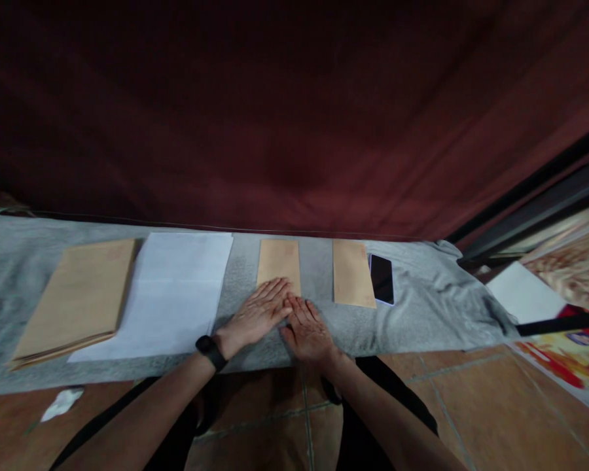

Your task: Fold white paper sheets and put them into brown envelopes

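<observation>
Where left grip [256,313] rests, an envelope [279,260] lies beneath.

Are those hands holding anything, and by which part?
Nothing is held: the left hand and right hand lie flat over the near end of the middle envelope.

Left fingers [275,286] on brown envelope [279,256], right fingers [306,313] alongside, grey cloth [317,268] beneath

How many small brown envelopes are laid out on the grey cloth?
2 visible: one envelope partly covered by the left hand, and a second envelope farther right, just left of the phone. Others could be hidden beneath them.
</observation>
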Motion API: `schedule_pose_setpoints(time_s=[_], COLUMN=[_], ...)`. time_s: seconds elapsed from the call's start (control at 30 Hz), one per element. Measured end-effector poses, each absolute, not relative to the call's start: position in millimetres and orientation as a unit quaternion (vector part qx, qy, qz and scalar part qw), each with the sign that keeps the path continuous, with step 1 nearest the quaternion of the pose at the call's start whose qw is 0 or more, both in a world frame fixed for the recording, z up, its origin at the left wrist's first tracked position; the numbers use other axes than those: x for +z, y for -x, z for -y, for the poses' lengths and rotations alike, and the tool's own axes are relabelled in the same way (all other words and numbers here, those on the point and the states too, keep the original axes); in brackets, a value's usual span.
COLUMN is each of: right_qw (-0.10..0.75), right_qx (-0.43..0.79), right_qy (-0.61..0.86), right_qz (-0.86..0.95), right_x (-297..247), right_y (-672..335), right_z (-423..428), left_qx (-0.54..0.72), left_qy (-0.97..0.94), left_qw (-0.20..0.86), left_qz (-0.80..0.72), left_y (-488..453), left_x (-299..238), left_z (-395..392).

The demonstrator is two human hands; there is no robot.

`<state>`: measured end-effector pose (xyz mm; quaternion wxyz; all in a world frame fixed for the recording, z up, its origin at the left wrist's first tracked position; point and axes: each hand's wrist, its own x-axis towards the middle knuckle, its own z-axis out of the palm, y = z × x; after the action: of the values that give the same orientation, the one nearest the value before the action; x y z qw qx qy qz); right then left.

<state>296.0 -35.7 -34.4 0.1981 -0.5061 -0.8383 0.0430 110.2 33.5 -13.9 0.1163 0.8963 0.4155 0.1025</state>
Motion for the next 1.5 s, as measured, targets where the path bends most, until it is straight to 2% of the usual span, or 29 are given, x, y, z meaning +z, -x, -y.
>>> schedule_pose_setpoints(time_s=[0.23,0.43,0.6,1.0,1.5], right_qw=[0.175,0.161,0.164,0.150,0.206], right_qx=[0.038,0.033,0.028,0.044,-0.021], right_qy=[0.509,0.500,0.498,0.506,0.568], right_qz=[0.842,0.850,0.851,0.848,0.797], right_x=[-35,-34,-33,-30,-51], right_y=[-296,-297,-297,-296,-286], right_z=[33,31,32,32,39], left_qx=[0.106,0.080,0.070,0.043,0.057], left_qy=[-0.896,-0.881,-0.899,-0.923,-0.925], left_qw=[0.095,0.072,0.065,0.117,0.138], left_qz=[-0.421,-0.460,-0.428,-0.364,-0.351], left_y=[-110,-123,-128,-126,-119], left_x=[-21,-19,-21,-19,-21], left_z=[-82,-157,-186,-144,-65])
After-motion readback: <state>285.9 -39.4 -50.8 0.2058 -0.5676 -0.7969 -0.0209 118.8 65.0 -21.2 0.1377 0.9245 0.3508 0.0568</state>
